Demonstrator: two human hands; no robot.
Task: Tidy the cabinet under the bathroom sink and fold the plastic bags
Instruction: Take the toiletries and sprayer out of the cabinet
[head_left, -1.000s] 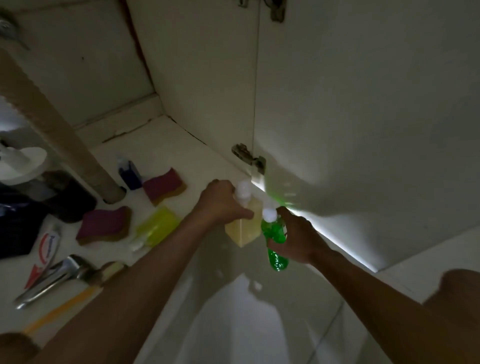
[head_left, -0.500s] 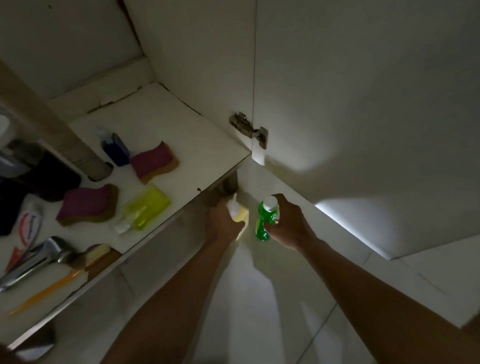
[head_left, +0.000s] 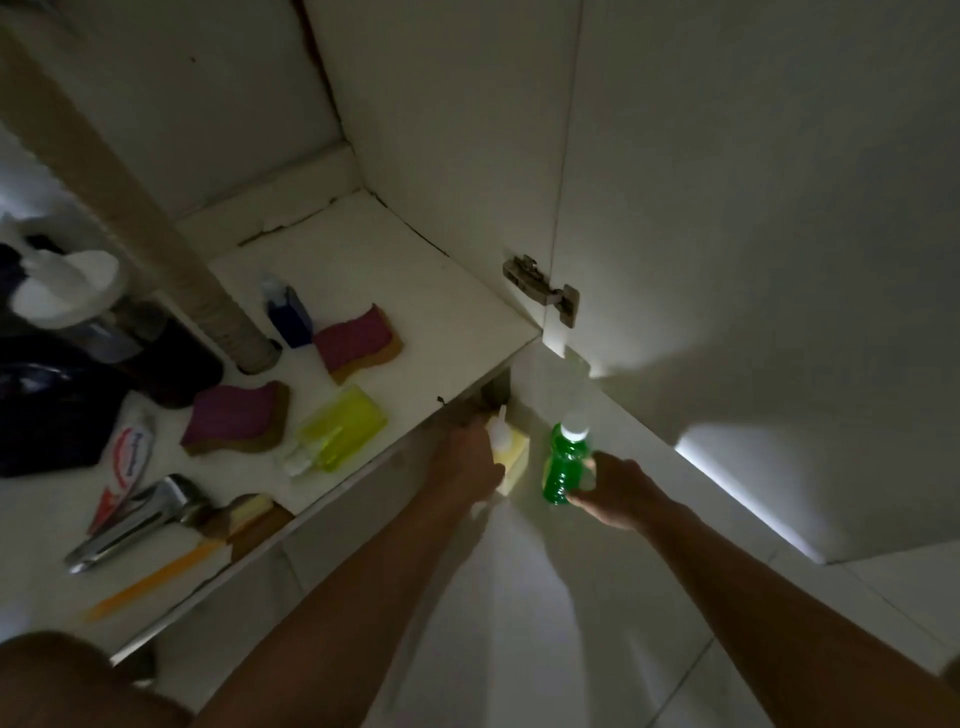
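Note:
My left hand (head_left: 470, 462) grips a pale yellow bottle (head_left: 511, 457) with a white nozzle, low by the floor just outside the cabinet's front right corner. My right hand (head_left: 615, 491) holds a green bottle (head_left: 563, 467) with a white cap, upright, just right of the yellow one. The cabinet shelf (head_left: 363, 249) lies to the left in dim light. On it are two pink-and-brown sponges (head_left: 358, 340) (head_left: 236, 418), a flat yellow-green bottle (head_left: 340, 428) on its side and a dark blue bottle (head_left: 288, 309).
A ribbed drain pipe (head_left: 208, 291) stands on the shelf. Left of it are a white pump top (head_left: 62, 286), a dark bag (head_left: 47, 410), a toothpaste tube (head_left: 130, 457), a metal tap part (head_left: 140, 519) and an orange stick (head_left: 150, 582). The open door (head_left: 753, 234) hangs on a hinge (head_left: 543, 291) to the right.
Both hands have carried the two bottles from the shelf's front corner down to the floor beside the cabinet. My view has shifted, showing more of the shelf.

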